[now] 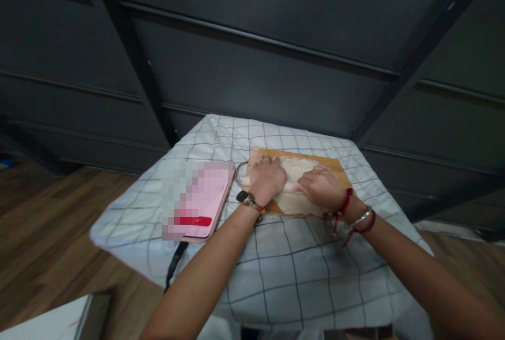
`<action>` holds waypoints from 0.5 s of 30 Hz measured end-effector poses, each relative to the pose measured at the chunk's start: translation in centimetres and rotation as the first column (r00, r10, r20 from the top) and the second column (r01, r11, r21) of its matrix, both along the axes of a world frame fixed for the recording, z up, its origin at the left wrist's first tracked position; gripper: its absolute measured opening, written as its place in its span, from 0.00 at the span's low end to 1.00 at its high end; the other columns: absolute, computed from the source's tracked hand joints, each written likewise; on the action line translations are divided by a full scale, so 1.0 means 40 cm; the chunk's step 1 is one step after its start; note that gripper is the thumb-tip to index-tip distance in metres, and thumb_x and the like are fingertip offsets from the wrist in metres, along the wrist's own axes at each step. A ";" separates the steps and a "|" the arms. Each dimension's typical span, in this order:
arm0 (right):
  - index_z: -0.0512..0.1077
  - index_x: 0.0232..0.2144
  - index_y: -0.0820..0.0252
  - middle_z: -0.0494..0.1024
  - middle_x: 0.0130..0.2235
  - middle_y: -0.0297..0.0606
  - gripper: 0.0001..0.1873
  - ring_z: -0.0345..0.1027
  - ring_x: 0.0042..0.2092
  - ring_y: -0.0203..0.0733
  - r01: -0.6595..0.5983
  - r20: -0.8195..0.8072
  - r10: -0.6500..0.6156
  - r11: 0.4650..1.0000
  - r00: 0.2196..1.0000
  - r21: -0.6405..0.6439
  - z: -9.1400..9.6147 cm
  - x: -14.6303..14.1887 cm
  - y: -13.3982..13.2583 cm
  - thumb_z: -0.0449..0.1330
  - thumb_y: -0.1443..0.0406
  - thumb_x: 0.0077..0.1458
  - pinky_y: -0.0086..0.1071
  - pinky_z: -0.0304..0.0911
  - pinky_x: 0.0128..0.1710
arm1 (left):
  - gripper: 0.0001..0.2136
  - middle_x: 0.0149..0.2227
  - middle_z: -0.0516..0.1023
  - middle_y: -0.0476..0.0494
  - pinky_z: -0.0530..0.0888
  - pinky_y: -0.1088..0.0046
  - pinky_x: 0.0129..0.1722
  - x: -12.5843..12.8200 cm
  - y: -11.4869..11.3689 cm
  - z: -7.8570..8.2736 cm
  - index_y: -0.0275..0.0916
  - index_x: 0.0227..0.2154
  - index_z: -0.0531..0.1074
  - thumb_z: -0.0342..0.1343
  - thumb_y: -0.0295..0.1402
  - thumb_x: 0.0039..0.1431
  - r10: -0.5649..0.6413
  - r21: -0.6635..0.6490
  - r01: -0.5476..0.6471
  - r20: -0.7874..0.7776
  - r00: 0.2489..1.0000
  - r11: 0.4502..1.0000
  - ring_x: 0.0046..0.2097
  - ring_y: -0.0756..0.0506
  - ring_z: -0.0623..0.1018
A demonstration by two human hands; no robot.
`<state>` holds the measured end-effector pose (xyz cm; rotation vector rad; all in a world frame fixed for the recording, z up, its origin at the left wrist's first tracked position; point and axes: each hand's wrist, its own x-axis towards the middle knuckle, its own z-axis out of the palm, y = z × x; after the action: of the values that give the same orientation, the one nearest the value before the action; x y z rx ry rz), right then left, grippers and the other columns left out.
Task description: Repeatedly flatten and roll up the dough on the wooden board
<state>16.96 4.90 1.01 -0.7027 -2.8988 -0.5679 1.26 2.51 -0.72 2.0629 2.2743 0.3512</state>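
A wooden board (339, 167) lies on a table covered by a white checked cloth (292, 271). Flattened pale dough (296, 167) is spread across the board. Both my hands press down on a pale rolling pin (290, 187) lying across the dough. My left hand (266, 179) curls over its left part, with the pin's end showing beside it. My right hand (321, 187) covers the right part, fingers closed over it. A watch sits on my left wrist, and red threads and bangles on my right.
A pink flat device (211, 192), partly blurred out, lies left of the board. A metal ring (239, 171) sits between them, and a black strap (175, 261) hangs off the table edge. Dark panelled wall behind, wooden floor (47, 235) to the left, a white object (43, 324) at bottom left.
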 end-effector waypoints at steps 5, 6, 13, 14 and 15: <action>0.74 0.26 0.64 0.77 0.29 0.40 0.17 0.69 0.32 0.39 0.069 -0.004 -0.070 0.989 0.998 -0.132 0.005 0.004 0.015 0.51 0.63 0.61 0.32 0.54 0.35 | 0.16 0.47 0.71 0.36 0.67 0.68 0.46 -0.007 0.001 -0.002 0.34 0.49 0.66 0.40 0.30 0.62 0.022 0.030 -0.024 0.048 0.999 0.999 0.50 0.42 0.71; 0.74 0.28 0.63 0.78 0.30 0.39 0.16 0.69 0.34 0.39 0.056 -0.020 -0.061 0.980 0.998 -0.192 0.007 0.011 0.018 0.51 0.63 0.61 0.31 0.55 0.36 | 0.17 0.47 0.71 0.36 0.67 0.69 0.46 -0.011 0.001 -0.001 0.34 0.50 0.66 0.40 0.30 0.62 0.034 0.049 -0.037 0.067 0.997 0.998 0.50 0.42 0.71; 0.73 0.43 0.61 0.78 0.37 0.40 0.15 0.70 0.38 0.41 -0.006 -0.121 -0.035 0.945 0.992 -0.328 0.007 0.054 0.032 0.56 0.59 0.57 0.31 0.60 0.38 | 0.20 0.50 0.69 0.31 0.65 0.69 0.50 -0.053 0.009 -0.002 0.28 0.56 0.59 0.39 0.29 0.62 0.176 0.199 -0.212 0.182 0.967 0.957 0.53 0.42 0.69; 0.75 0.39 0.60 0.78 0.36 0.40 0.13 0.70 0.38 0.40 -0.006 -0.105 -0.030 0.944 0.994 -0.330 0.008 0.051 0.035 0.55 0.60 0.58 0.30 0.60 0.38 | 0.20 0.50 0.68 0.29 0.64 0.67 0.51 -0.056 0.010 -0.007 0.28 0.56 0.59 0.39 0.29 0.62 0.192 0.196 -0.222 0.161 0.968 0.955 0.53 0.40 0.69; 0.76 0.35 0.60 0.78 0.34 0.39 0.13 0.70 0.37 0.40 0.001 -0.084 -0.031 0.942 0.996 -0.336 0.010 0.046 0.037 0.54 0.60 0.58 0.30 0.59 0.37 | 0.20 0.50 0.68 0.28 0.64 0.66 0.51 -0.058 0.010 -0.012 0.27 0.55 0.60 0.40 0.28 0.62 0.196 0.190 -0.221 0.141 0.970 0.957 0.53 0.39 0.69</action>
<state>18.78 6.38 1.41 -0.7672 -2.9366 -0.0355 -1.07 2.92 -1.22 1.8248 2.4787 0.7297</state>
